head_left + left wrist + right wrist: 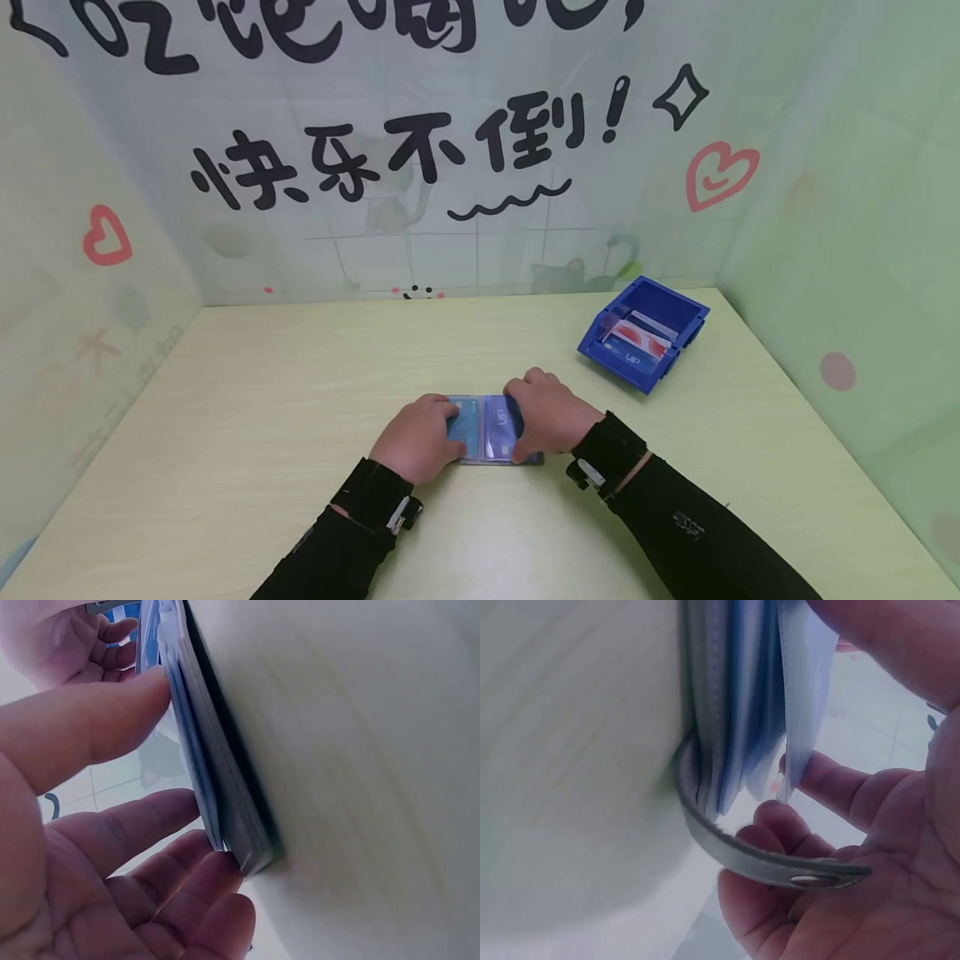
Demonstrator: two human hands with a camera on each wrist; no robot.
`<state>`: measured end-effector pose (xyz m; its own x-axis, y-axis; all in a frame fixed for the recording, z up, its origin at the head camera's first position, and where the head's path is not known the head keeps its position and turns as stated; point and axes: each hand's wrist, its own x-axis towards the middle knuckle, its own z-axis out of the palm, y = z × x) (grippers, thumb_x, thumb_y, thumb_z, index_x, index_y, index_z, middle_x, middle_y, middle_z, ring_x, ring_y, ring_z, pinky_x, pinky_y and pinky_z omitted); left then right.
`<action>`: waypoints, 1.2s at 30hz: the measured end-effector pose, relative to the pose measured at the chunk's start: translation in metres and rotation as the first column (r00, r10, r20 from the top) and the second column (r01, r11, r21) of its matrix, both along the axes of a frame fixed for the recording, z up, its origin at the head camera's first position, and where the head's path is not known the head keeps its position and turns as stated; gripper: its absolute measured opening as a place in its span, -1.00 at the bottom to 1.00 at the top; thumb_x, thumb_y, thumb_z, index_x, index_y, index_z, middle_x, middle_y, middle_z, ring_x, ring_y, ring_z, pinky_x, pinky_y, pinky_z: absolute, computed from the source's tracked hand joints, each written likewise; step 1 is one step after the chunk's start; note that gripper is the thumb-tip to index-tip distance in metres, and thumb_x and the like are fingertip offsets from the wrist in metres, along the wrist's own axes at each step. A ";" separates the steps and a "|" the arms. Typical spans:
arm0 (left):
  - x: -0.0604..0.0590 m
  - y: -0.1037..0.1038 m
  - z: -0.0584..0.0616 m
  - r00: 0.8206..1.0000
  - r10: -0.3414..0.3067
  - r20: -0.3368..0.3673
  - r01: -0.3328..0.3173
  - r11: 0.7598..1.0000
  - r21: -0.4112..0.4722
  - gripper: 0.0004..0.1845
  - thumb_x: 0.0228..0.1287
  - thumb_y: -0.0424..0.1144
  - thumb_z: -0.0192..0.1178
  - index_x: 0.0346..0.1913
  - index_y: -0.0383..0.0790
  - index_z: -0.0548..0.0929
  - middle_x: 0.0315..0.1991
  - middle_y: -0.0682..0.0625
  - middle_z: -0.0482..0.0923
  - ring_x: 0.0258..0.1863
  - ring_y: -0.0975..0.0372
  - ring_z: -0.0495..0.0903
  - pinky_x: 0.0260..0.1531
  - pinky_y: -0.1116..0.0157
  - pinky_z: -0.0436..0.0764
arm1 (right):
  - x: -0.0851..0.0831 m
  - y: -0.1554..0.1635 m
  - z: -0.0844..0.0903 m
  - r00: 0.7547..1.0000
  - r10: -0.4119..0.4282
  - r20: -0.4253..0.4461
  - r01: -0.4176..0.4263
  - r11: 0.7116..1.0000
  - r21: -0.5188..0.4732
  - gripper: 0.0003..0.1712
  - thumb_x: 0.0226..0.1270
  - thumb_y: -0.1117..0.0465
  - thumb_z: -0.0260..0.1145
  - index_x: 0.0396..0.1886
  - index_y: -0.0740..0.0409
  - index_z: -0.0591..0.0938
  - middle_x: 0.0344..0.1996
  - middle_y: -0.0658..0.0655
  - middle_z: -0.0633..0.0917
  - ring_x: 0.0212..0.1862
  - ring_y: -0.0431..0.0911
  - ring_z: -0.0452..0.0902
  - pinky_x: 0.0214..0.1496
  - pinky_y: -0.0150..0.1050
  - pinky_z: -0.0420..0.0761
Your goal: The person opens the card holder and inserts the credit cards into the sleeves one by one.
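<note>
An opened card holder [482, 429] with clear sleeves lies on the table between both hands. A light blue card [465, 425] shows in its left half, a purple card [498, 427] in its right. My left hand [422, 437] grips the left half, thumb at the near edge and fingers at the far edge. On the other side, my right hand [555, 414] holds the right half's sleeves between thumb and fingers. The right wrist view shows sleeves [802, 697] fanned apart above the cover, and a grey strap [735, 855] with a metal snap curving toward the palm.
At the back right of the wooden table [300, 375] sits a blue plastic box [678, 304] with several cards [637, 337] in it. Printed cloth walls [847, 250] enclose the table at the back and both sides.
</note>
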<state>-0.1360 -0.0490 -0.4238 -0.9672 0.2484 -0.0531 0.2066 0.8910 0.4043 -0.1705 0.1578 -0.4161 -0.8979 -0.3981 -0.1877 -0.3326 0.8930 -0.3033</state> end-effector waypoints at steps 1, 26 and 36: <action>0.000 0.000 0.000 1.000 -0.002 -0.002 0.002 1.000 -0.004 -0.43 0.28 -0.16 0.49 0.30 -0.34 0.67 0.38 -0.25 0.55 0.27 -0.09 0.64 0.32 0.00 0.61 | 0.000 0.000 0.000 1.000 0.003 -0.007 -0.003 1.000 0.007 -0.02 -0.06 -0.05 0.76 0.36 0.12 0.54 0.09 0.15 0.52 0.08 0.04 0.41 0.17 -0.03 0.62; 0.003 0.000 0.002 1.000 -0.027 -0.005 0.027 1.000 0.005 -0.42 0.25 -0.10 0.51 0.26 -0.35 0.69 0.30 -0.26 0.59 0.17 -0.07 0.68 0.28 0.00 0.63 | -0.012 -0.007 -0.003 0.948 -0.285 0.145 0.319 0.847 -0.426 -0.40 0.40 0.26 0.37 0.38 0.25 0.43 -0.44 0.07 0.49 -0.46 -0.08 0.41 -0.41 -0.26 0.38; -0.005 -0.008 -0.001 0.999 -0.012 0.050 0.010 0.999 0.040 -0.37 0.24 -0.08 0.51 0.32 -0.31 0.65 0.37 -0.21 0.56 0.24 -0.03 0.62 0.33 -0.01 0.59 | -0.003 -0.015 -0.002 0.956 -0.279 0.093 0.287 0.813 -0.506 -0.50 0.46 0.19 0.39 0.32 0.17 0.52 -0.17 0.11 0.69 -0.32 -0.07 0.54 -0.32 -0.26 0.50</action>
